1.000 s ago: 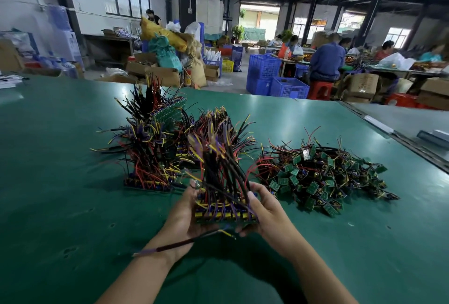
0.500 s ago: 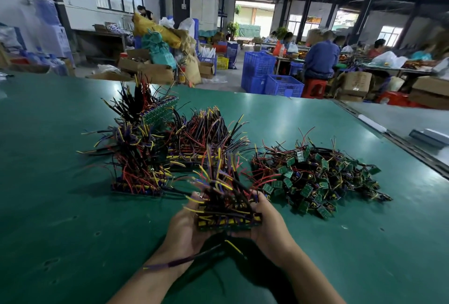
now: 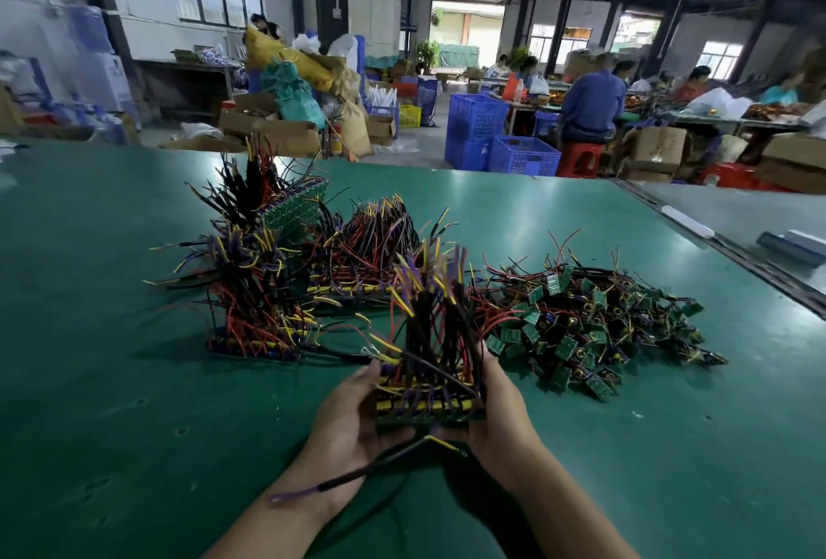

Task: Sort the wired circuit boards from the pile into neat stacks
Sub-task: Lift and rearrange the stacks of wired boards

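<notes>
Green worktable (image 3: pixel 134 446), blue crates (image 3: pixel 500 142) beyond. Near centre: bundle of wired boards (image 3: pixel 427 400), wires upright, clasped at either end by left hand (image 3: pixel 348 426) and right hand (image 3: pixel 503 415), fingers curled round it. Right: loose pile (image 3: pixel 599 326). Left and far: sorted stacks (image 3: pixel 263 303).

Both arms bare. L forearm (image 3: pixel 277 509) & R forearm (image 3: pixel 567 509) run in from below and converge on the grip. L hand (image 3: pixel 353 424) cups the L end of the board stack (image 3: pixel 429 406): palm turned in & up, fingers curled under it, one fingertip up at the top L corner. R hand (image 3: pixel 500 415) clamps the R end, back of hand outward, fingers mostly hidden behind the stack. Wrists approx straight, one either side of the grip, not touching.
</notes>
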Motion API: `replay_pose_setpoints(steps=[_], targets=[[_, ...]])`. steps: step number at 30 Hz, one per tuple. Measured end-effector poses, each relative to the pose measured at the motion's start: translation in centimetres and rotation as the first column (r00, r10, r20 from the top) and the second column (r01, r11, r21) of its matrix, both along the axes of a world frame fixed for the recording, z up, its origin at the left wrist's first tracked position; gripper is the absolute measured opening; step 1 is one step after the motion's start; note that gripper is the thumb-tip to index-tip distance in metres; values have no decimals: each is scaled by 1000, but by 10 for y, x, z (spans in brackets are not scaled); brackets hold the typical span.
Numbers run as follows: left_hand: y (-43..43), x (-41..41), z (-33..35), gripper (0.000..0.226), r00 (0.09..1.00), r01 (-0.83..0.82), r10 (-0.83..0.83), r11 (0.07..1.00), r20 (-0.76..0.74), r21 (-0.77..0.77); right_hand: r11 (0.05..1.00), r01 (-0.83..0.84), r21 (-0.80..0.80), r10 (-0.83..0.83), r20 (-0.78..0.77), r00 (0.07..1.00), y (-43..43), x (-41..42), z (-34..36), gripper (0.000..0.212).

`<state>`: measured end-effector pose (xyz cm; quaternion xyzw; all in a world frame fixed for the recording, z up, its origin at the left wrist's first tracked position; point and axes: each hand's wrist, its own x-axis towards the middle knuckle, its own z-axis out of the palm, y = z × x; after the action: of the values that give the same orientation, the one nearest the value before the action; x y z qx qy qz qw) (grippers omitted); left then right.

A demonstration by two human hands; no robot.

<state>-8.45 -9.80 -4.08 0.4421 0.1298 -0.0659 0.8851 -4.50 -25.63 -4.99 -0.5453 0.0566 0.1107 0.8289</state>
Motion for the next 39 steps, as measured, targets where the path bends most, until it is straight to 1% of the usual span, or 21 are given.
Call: replay_pose_setpoints(steps=[3, 6, 8, 10, 11, 13, 14, 17, 18, 20, 22, 23, 25, 26, 28, 29, 32, 33, 35, 37, 39], targets=[[-10, 2, 1, 28, 999, -46, 46, 988, 5, 146, 997, 52, -61, -50, 27, 998, 3, 0, -3, 47], [-10, 4, 0, 32, 996, -89, 88, 974, 15, 207, 991, 92, -101, -84, 77, 993, 8, -4, 0, 32], [-9, 4, -1, 31, 993, -107, 93, 967, 72, 231, 987, 118, -108, -110, 77, 991, 11, -7, 2, 34], [-9, 3, -3, 32, 989, -96, 68, 973, 135, 211, 985, 150, -85, -143, 76, 987, 12, -7, 1, 32], [-11, 4, -2, 32, 987, -79, 49, 976, 154, 201, 984, 165, -65, -160, 74, 984, 12, -6, 0, 35], [-13, 3, -1, 29, 986, -66, 30, 973, 163, 221, 985, 173, -26, -171, 69, 983, 10, -6, 2, 47], [-14, 4, -2, 30, 986, -73, 32, 964, 162, 255, 986, 164, -22, -162, 73, 984, 9, -7, 4, 50], [-13, 4, -7, 45, 986, -71, 10, 928, 165, 365, 989, 123, -85, -113, 119, 987, 8, -8, 9, 47], [-10, 3, -8, 47, 985, -70, 3, 919, 170, 388, 988, 120, -96, -108, 124, 986, 8, -9, 9, 45], [-4, 1, -7, 50, 976, -30, -66, 904, 210, 427, 990, 120, -71, -112, 107, 988, 9, -11, 10, 44], [-4, -4, -3, 59, 964, 27, -139, 898, 226, 438, 991, 132, -32, -130, 59, 990, 9, -11, 9, 46], [-5, -5, -3, 61, 975, 37, -129, 897, 183, 441, 990, 139, -21, -138, 39, 990, 9, -11, 9, 47], [-10, -3, -6, 59, 998, 39, -58, 912, 33, 409, 988, 149, -37, -149, 16, 989, 9, -13, 12, 45], [-11, -2, -7, 54, 999, 36, -30, 919, -20, 392, 986, 158, -47, -158, 8, 987, 10, -13, 13, 44], [-12, 0, -7, 41, 998, -4, 30, 923, -60, 385, 982, 184, -46, -185, -20, 983, 12, -14, 15, 41], [-11, 0, -6, 39, 997, -28, 51, 927, -51, 375, 980, 197, -35, -198, -42, 979, 13, -14, 16, 38], [-10, -3, -3, 52, 999, -44, 39, 948, 24, 315, 984, 179, -19, -180, -68, 981, 15, -18, 17, 34], [-10, -4, -3, 51, 999, -37, 24, 956, 49, 292, 987, 162, -14, -162, -80, 984, 15, -20, 19, 32], [-10, -7, 0, 43, 995, -33, 10, 970, 95, 240, 989, 148, 8, -146, -112, 983, 14, -22, 22, 26], [-12, -8, 5, 37, 991, -36, 9, 979, 136, 201, 987, 158, 40, -150, -151, 977, 17, -24, 23, 26], [-19, -10, 9, 41, 982, -29, 4, 991, 187, 131, 978, 161, 136, -130, -212, 969, 25, -25, 25, 25]])
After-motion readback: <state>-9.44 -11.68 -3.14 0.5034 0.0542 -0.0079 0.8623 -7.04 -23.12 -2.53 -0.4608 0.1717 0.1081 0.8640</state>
